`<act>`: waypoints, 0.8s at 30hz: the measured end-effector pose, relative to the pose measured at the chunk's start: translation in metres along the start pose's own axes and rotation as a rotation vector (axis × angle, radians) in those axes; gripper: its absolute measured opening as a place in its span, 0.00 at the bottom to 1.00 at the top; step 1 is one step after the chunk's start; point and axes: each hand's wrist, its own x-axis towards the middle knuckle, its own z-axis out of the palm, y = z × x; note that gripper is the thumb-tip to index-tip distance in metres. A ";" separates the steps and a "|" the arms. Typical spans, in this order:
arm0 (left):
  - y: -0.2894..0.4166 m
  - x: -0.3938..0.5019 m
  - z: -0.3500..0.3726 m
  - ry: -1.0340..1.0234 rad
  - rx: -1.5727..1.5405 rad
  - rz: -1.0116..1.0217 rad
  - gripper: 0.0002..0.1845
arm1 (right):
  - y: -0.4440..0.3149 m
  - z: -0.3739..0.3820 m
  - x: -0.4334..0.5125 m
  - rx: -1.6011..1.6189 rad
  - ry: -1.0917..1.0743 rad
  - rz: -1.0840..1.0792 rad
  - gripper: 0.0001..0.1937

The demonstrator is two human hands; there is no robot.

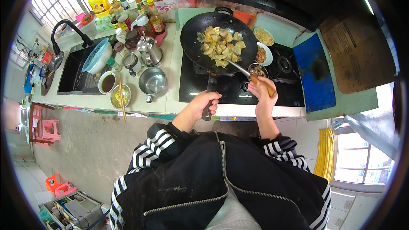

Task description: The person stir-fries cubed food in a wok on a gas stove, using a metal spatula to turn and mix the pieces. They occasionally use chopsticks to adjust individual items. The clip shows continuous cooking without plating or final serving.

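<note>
A black wok stands on the left burner of a black glass gas hob, with browned chunks of food in it. My left hand is closed around the wok's long handle. In my right hand is the wooden handle of a metal spatula, whose blade end lies among the chunks. Just right of the wok are a bowl of pale shredded food, a white bowl of reddish-brown food and a small bowl of dark pieces.
Left of the hob stand a steel mug, a bowl with yellowish bits with chopsticks across it, a bowl of brown liquid and a steel kettle. Bottles crowd behind. A sink lies farther left, the right burner at right.
</note>
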 end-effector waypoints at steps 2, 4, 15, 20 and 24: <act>0.000 0.000 -0.001 -0.005 -0.008 -0.008 0.05 | 0.005 -0.008 -0.010 -0.025 -0.032 -0.042 0.09; 0.000 0.000 -0.001 -0.001 -0.017 -0.011 0.05 | 0.006 -0.014 -0.014 -0.021 -0.058 -0.060 0.09; 0.002 0.000 0.001 0.008 0.004 -0.017 0.05 | -0.017 -0.017 -0.009 -0.711 -0.444 -0.667 0.13; 0.002 -0.002 0.001 0.014 -0.006 -0.022 0.06 | -0.041 -0.018 -0.008 -0.888 -0.702 -0.874 0.17; 0.003 -0.001 0.000 0.000 -0.007 -0.025 0.06 | -0.055 -0.018 -0.014 -0.881 -0.747 -0.910 0.18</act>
